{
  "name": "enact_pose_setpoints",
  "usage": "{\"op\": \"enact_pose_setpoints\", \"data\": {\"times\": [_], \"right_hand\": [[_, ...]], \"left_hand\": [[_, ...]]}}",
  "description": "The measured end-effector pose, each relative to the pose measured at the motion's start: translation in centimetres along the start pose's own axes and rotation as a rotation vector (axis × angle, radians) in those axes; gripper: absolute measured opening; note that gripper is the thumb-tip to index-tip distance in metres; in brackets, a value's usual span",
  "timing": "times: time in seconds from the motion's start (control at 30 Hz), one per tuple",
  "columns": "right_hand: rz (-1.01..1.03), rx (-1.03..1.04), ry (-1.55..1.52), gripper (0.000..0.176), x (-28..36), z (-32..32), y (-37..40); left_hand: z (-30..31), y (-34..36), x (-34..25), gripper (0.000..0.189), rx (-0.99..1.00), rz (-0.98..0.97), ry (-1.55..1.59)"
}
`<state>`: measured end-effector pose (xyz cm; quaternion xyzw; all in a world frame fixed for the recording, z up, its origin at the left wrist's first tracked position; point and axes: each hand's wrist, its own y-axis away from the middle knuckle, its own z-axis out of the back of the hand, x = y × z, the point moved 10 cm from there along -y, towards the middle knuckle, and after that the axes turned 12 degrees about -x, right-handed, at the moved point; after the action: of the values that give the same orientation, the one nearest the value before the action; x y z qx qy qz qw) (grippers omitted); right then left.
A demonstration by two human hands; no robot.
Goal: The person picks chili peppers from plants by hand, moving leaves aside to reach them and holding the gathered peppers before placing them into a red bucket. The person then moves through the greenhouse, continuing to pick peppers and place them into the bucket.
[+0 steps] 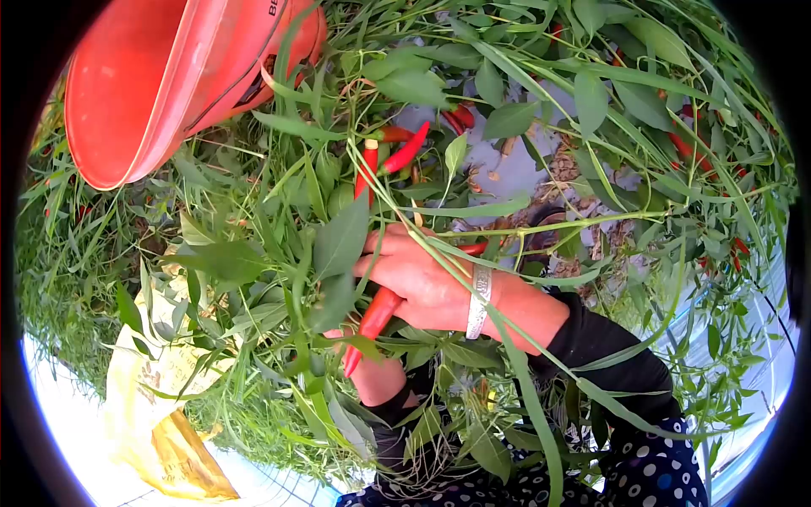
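Observation:
My right hand (422, 275), with a pale band at the wrist, reaches in from the right among the pepper leaves. Its fingers are bent, and the fingertips are partly hidden by a dark green leaf (342, 241). A large red pepper (378, 314) comes out from under this hand and points down and left, its tip near my left hand (372, 372). Leaves and the pepper cover most of the left hand's fingers. Just above the right hand are an upright red pepper (366, 173) and a tilted one (409, 149).
A red bucket (127, 93) lies tilted at the upper left. A yellow bag (173, 372) is at the lower left. Long grass blades and a green stem (583, 222) cross in front of my right forearm. More red peppers (688, 148) hang at the upper right.

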<state>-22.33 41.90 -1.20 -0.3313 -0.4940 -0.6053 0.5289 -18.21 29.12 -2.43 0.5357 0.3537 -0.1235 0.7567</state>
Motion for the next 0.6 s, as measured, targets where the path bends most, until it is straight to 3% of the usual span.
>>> {"op": "enact_pose_setpoints", "data": {"times": [0.1,0.17,0.23,0.33,0.37,0.43,0.5,0.53,0.6], "right_hand": [[-0.062,-0.072,-0.066,0.034,-0.5,2.9,0.2],[-0.131,-0.458,-0.228,0.014,-2.4,8.6,-0.1],[-0.434,-0.457,-0.144,0.015,-5.6,11.4,-0.9],[0.177,-0.496,0.194,0.015,-2.4,11.9,-3.5],[0.007,-0.309,0.027,0.028,-4.1,9.4,-4.3],[0.274,-0.190,0.259,0.031,-2.2,6.0,-5.0],[0.317,-0.161,0.323,0.034,-1.3,4.4,-4.9],[0.331,-0.065,0.393,0.031,-1.2,3.9,-5.3],[0.343,0.036,0.463,0.029,-0.8,3.7,-5.7]], "left_hand": [[0.2,0.0,-0.3,0.038,-0.018,-0.025,-0.032],[0.5,0.1,-0.5,0.038,-0.032,-0.040,-0.058],[0.7,0.2,-0.8,0.038,-0.046,-0.060,-0.091],[0.5,1.0,-1.1,0.038,-0.048,-0.106,-0.144],[0.8,1.2,-1.0,0.038,-0.054,-0.126,-0.161],[2.0,1.2,-0.7,0.039,-0.051,-0.159,-0.175],[1.2,2.3,-2.0,0.042,0.152,-0.758,-0.849],[2.0,1.5,-1.9,0.040,-0.046,-0.328,-0.618],[1.7,1.2,-1.2,0.040,-0.071,-0.195,-0.382]]}}
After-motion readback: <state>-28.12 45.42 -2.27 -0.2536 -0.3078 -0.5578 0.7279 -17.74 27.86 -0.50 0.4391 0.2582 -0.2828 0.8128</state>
